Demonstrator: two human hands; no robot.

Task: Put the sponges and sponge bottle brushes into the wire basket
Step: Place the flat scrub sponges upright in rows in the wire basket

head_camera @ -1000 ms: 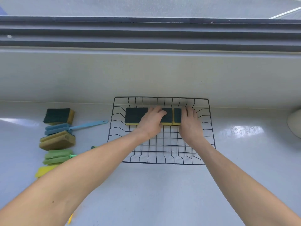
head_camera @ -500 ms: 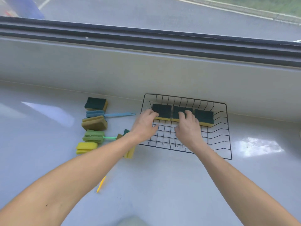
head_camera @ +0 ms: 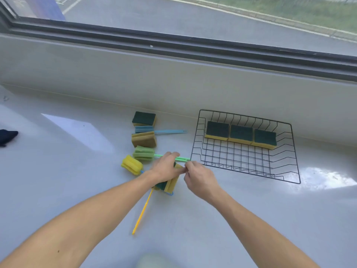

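The black wire basket (head_camera: 289,167) sits on the pale counter at the right, with three green-topped yellow sponges (head_camera: 241,133) in a row along its far side. Left of it lie a green-topped sponge (head_camera: 144,118), a blue sponge brush (head_camera: 144,129), a brownish sponge (head_camera: 144,140), a green sponge brush (head_camera: 144,154) and a yellow sponge brush (head_camera: 132,165) with a long yellow handle. My left hand (head_camera: 165,168) grips a small stack of sponges (head_camera: 171,184) standing on edge. My right hand (head_camera: 200,177) pinches the stack's upper end.
A low grey wall and the window frame (head_camera: 173,45) run behind the counter. A dark cloth (head_camera: 7,136) lies at the far left edge. A small blue piece (head_camera: 170,194) shows under the stack. A pale round object (head_camera: 152,262) sits at the bottom edge.
Both hands left the basket, where three sponges now lie free, and moved left to the sponge stack in front of the brushes. The view has swung left.
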